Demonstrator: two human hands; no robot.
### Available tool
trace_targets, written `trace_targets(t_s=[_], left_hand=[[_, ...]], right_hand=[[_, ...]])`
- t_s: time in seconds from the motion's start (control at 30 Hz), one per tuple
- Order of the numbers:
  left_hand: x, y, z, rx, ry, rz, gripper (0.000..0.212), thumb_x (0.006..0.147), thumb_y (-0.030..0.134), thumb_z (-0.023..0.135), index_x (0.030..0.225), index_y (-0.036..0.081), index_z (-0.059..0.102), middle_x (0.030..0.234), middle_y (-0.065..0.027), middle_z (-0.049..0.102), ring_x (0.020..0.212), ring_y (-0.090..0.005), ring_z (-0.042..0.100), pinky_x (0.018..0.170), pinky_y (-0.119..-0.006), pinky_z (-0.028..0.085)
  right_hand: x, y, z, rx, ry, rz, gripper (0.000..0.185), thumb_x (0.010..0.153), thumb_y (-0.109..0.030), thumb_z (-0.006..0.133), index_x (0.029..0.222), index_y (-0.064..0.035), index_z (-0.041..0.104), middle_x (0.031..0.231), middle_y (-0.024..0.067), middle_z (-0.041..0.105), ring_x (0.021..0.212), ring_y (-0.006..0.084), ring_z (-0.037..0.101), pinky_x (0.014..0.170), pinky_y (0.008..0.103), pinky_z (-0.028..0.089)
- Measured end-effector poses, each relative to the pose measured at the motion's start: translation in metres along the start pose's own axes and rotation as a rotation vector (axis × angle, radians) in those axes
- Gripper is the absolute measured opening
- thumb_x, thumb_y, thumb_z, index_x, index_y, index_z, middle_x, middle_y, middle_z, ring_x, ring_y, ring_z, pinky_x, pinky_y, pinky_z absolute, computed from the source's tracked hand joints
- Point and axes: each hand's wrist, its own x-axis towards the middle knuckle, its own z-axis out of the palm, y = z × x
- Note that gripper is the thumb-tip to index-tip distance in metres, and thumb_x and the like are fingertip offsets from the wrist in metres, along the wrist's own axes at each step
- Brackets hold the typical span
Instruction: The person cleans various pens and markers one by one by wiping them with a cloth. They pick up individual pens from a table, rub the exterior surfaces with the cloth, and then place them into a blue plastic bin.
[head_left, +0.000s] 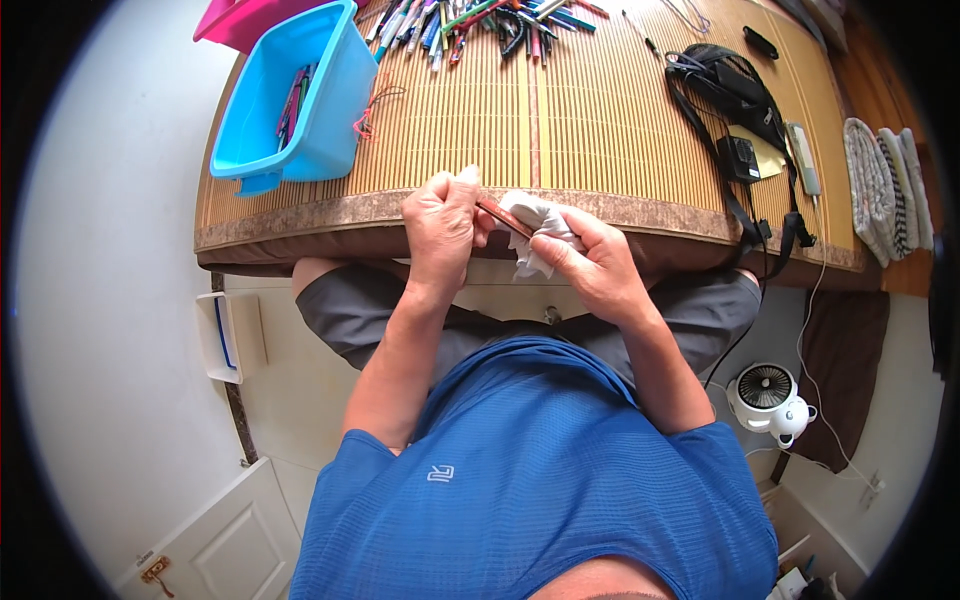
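Observation:
My left hand is closed around one end of a slim dark red pen or pencil, just above the near edge of the bamboo mat. On the other side, my right hand pinches a crumpled white tissue or cloth against the same pen. The cloth wraps partly around the pen's right part and hides some of it. Ahead of both hands, a loose pile of pens and pencils lies on the mat. A blue plastic bin to the left holds several more pens.
A pink bin stands behind the blue one, with red string beside it. At right lie a black strapped bag, a black power adapter, a white stick-shaped device and folded cloths. A white fan sits lower right.

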Motion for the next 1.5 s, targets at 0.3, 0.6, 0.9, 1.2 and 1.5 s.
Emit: trace_targets(t_s=[0.3, 0.6, 0.9, 1.2, 1.5], left_hand=[[-0.018, -0.012, 0.003, -0.515, -0.002, -0.143, 0.028, 0.115, 0.025, 0.062, 0.097, 0.004, 0.064, 0.077, -0.0122, 0.071, 0.057, -0.0193, 0.065, 0.056, -0.038, 0.058], [-0.043, -0.023, 0.025, -0.36, -0.143, -0.202, 0.029, 0.116, 0.033, 0.06, 0.103, 0.008, 0.061, 0.07, -0.0047, 0.062, 0.052, -0.0124, 0.055, 0.046, -0.031, 0.045], [-0.061, -0.027, 0.042, -0.025, -0.277, -0.227, 0.039, 0.112, 0.04, 0.066, 0.092, 0.01, 0.054, 0.064, 0.0033, 0.051, 0.046, -0.0039, 0.039, 0.041, -0.024, 0.03], [-0.062, -0.035, 0.048, 0.153, -0.278, -0.039, 0.015, 0.112, 0.015, 0.069, 0.111, 0.001, 0.071, 0.083, 0.005, 0.065, 0.073, -0.0017, 0.053, 0.064, -0.021, 0.044], [-0.057, -0.037, 0.033, 0.676, -0.152, 0.688, 0.016, 0.094, -0.001, 0.08, 0.106, 0.0, 0.07, 0.084, -0.0175, 0.069, 0.069, -0.0345, 0.068, 0.064, -0.041, 0.056]], right_hand=[[0.0, 0.018, -0.03, 0.219, 0.161, -0.089, 0.039, 0.115, -0.021, 0.063, 0.143, 0.0045, 0.065, 0.115, 0.0083, 0.078, 0.101, 0.0132, 0.074, 0.09, 0.0287, 0.06], [0.003, 0.02, -0.027, 0.695, 0.211, -0.14, 0.035, 0.115, -0.02, 0.062, 0.141, 0.0043, 0.065, 0.116, 0.0076, 0.077, 0.097, 0.0091, 0.071, 0.089, 0.0295, 0.061], [0.015, 0.025, -0.016, 0.527, 0.409, -0.133, 0.032, 0.117, -0.023, 0.059, 0.136, 0.0007, 0.07, 0.104, -0.0022, 0.072, 0.086, 0.0024, 0.06, 0.074, 0.0205, 0.048], [0.012, 0.029, -0.021, 0.58, 0.28, -0.104, 0.042, 0.118, -0.028, 0.057, 0.145, 0.0032, 0.065, 0.12, 0.0025, 0.075, 0.101, 0.0067, 0.068, 0.088, 0.0232, 0.056], [0.007, 0.029, -0.012, 0.619, 0.283, -0.097, 0.038, 0.118, -0.023, 0.056, 0.142, 0.0047, 0.066, 0.121, 0.0071, 0.077, 0.105, 0.0111, 0.072, 0.096, 0.0284, 0.058]])
